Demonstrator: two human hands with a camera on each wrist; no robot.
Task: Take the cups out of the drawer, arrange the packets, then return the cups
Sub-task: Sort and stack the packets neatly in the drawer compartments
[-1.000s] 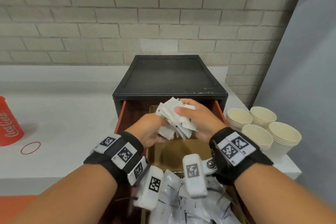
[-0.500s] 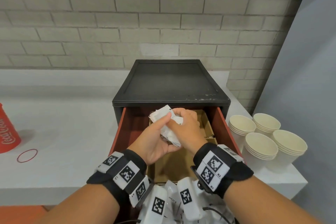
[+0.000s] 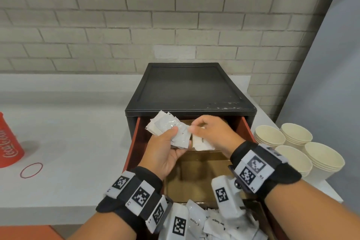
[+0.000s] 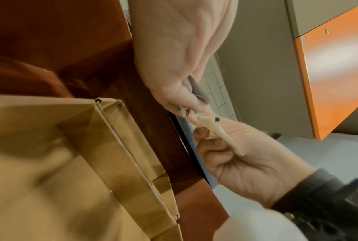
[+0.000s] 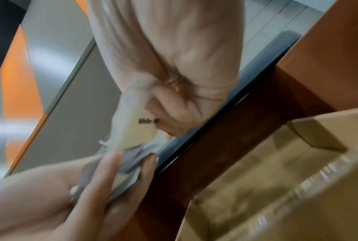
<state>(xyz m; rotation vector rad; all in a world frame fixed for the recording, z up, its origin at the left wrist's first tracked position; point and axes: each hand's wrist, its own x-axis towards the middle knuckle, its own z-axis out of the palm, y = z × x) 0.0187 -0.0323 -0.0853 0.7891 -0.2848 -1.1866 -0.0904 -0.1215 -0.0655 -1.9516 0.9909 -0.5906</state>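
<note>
Head view: left hand (image 3: 165, 154) gripping fanned sachet stack (image 3: 169, 128); right hand (image 3: 212, 132) pinching one sachet (image 3: 201, 143). Advising squaring edges before seating in cardboard divider (image 3: 196, 177).

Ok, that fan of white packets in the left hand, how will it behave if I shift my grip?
The packets look thin and flat, probably light and floppy. They sit fanned and uneven in the left hand, so a looser grip would likely let them slide apart. Their glossy faces hint they are slippery. The right hand pinches one packet separately.

Glossy packets (image 3: 171, 130), brown cardboard insert (image 3: 194, 177) (matt), paper cups (image 3: 296, 161).
</note>
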